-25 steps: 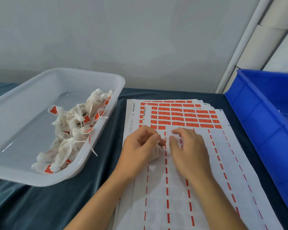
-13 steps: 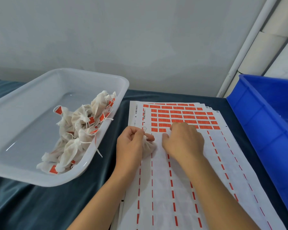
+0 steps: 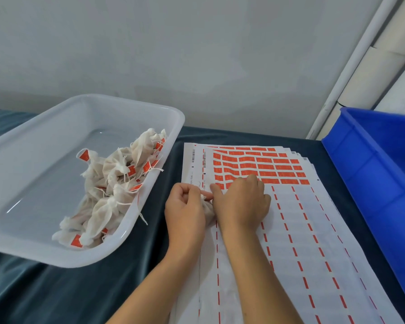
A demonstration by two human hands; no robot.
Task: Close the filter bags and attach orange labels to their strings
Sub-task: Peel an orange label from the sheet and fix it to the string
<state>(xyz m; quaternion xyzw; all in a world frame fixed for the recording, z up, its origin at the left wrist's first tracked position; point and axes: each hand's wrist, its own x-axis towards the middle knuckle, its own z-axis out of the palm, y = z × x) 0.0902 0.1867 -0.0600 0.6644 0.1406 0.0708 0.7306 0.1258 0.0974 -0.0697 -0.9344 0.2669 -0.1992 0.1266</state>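
Observation:
My left hand (image 3: 185,206) grips a small white filter bag (image 3: 208,209) by its gathered neck, at the left edge of the label sheets (image 3: 297,220). My right hand (image 3: 242,202) lies just right of the bag, its bent fingers over the lowest row of orange labels (image 3: 262,164). The thumb points left toward the bag's neck. Its fingertips are hidden, so I cannot tell whether they pinch a label. Several closed bags with orange labels (image 3: 117,181) lie heaped in the white tray (image 3: 56,122).
The white tray stands on the dark blue cloth (image 3: 56,295) to the left. A blue plastic crate (image 3: 379,174) flanks the sheets on the right. The lower part of the sheets holds only peeled backing with red dashes. A grey wall is behind.
Both hands slid up the sheet toward the orange rows. The right hand's fingers now reach the lowest orange row, and the left hand keeps hold of the bag.

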